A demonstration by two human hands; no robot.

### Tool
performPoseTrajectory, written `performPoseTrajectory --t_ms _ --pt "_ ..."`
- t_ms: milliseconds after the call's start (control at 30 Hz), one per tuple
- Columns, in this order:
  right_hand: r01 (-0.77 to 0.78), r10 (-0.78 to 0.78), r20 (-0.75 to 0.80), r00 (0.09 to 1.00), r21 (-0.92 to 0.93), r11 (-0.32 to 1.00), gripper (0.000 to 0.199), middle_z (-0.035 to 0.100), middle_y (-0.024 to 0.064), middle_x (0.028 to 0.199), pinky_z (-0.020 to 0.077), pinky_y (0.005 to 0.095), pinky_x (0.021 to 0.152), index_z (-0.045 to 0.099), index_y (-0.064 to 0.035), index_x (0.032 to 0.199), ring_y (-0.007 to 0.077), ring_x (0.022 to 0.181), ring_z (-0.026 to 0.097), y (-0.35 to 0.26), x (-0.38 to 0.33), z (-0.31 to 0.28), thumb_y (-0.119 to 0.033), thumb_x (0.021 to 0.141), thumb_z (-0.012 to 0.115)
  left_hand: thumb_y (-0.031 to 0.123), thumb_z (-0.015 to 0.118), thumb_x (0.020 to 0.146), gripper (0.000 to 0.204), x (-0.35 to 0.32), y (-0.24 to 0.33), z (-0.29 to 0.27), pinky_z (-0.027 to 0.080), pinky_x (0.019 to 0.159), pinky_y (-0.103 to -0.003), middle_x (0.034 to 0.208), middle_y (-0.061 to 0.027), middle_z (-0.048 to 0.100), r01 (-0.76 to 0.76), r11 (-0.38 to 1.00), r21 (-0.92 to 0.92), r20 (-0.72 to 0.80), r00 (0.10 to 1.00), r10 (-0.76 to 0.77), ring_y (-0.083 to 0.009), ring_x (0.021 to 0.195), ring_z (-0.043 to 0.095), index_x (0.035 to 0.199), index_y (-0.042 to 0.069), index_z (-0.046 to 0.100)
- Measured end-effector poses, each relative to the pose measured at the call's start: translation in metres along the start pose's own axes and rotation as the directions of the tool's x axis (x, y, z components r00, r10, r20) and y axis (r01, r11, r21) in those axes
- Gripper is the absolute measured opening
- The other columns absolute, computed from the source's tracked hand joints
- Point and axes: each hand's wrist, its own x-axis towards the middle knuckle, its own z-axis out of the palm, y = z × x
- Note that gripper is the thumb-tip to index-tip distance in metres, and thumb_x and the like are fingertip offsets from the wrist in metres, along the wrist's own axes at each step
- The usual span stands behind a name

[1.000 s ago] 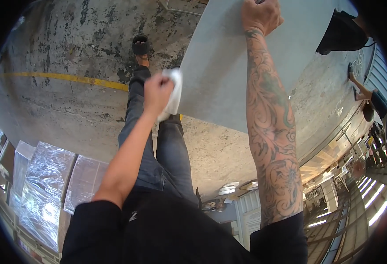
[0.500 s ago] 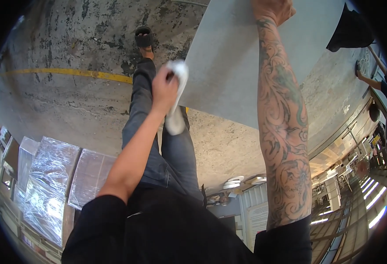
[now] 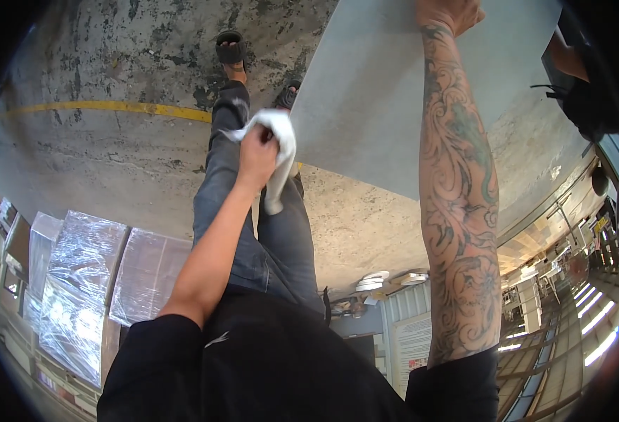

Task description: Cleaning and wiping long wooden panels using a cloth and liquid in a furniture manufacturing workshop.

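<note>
My left hand is closed around a white cloth, slightly smeared by motion. A loose end of the cloth hangs down in front of my thigh. Just right of it is the corner of a large, flat grey sheet that runs out of the picture at the top. Over the sheet my right arm reaches far out. At its end my right hand is curled shut near the top rim, and what its fingers hold, if anything, is hidden.
Boxes wrapped in clear film stand at the left. A yellow line crosses the worn concrete floor. Another person in dark clothing is at the far right, beside the sheet. White round items are stacked low in the middle.
My left hand has shifted slightly left and toward me, with the cloth spreading out on its left side. My right hand has moved a little right. The other person has come nearer the sheet.
</note>
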Motion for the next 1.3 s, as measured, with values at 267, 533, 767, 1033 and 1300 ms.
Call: performPoseTrajectory --t_ms 267,533,767,1033,1300 --pt "-0.013 0.014 -0.029 0.999 0.029 0.999 0.02 0.071 0.0111 0.095 0.0453 0.0422 0.09 0.068 -0.0092 0.098 0.0298 0.095 0.066 -0.008 -0.003 0.003 -0.023 0.085 0.06 0.008 0.061 0.087 0.017 0.117 0.125 0.052 0.051 0.075 -0.037 0.09 -0.0192 0.071 -0.319 0.942 0.101 -0.114 0.937 0.329 -0.0274 0.083 0.068 0.101 -0.001 0.067" --pt "0.088 -0.086 -0.068 0.994 0.03 0.996 0.016 0.068 0.0035 0.099 0.04 0.0445 0.091 0.065 -0.0147 0.093 0.0271 0.099 0.063 0.018 0.002 0.012 -0.026 0.081 0.063 0.006 0.067 0.087 0.009 0.027 0.071 0.026 0.049 0.072 -0.033 0.082 -0.0126 0.067 -0.17 0.968 0.185 -0.118 0.974 0.194 -0.0206 0.076 0.064 0.09 -0.002 0.066" --pt "0.106 -0.1 -0.106 0.989 0.054 0.993 0.014 0.068 0.0036 0.096 0.0412 0.0448 0.088 0.065 -0.0152 0.092 0.0272 0.098 0.063 0.002 0.002 0.023 -0.025 0.082 0.063 0.013 0.069 0.083 0.013 0.175 0.222 0.083 0.051 0.073 -0.038 0.087 -0.0199 0.07 -0.473 0.868 0.15 -0.155 0.856 0.493 -0.0331 0.08 0.068 0.087 0.001 0.071" --pt "0.072 -0.066 -0.093 0.993 0.061 0.996 0.01 0.066 0.0031 0.092 0.0408 0.0441 0.085 0.062 -0.0154 0.089 0.0259 0.096 0.063 0.01 0.003 0.014 -0.021 0.081 0.063 0.014 0.062 0.088 0.014 0.098 0.17 0.055 0.051 0.075 -0.048 0.088 -0.0166 0.066 -0.468 0.729 0.5 0.013 0.845 0.534 -0.0399 0.085 0.065 0.084 0.003 0.069" --pt "0.041 -0.035 -0.068 0.997 0.098 0.994 0.013 0.065 0.0026 0.091 0.0397 0.0427 0.082 0.061 -0.0157 0.092 0.0252 0.093 0.062 -0.02 -0.005 0.021 -0.02 0.081 0.065 0.024 0.061 0.087 0.022 0.276 0.363 0.098 0.053 0.074 -0.052 0.09 -0.0224 0.07 -0.559 0.602 0.571 0.034 0.749 0.662 -0.0429 0.086 0.068 0.086 0.006 0.073"
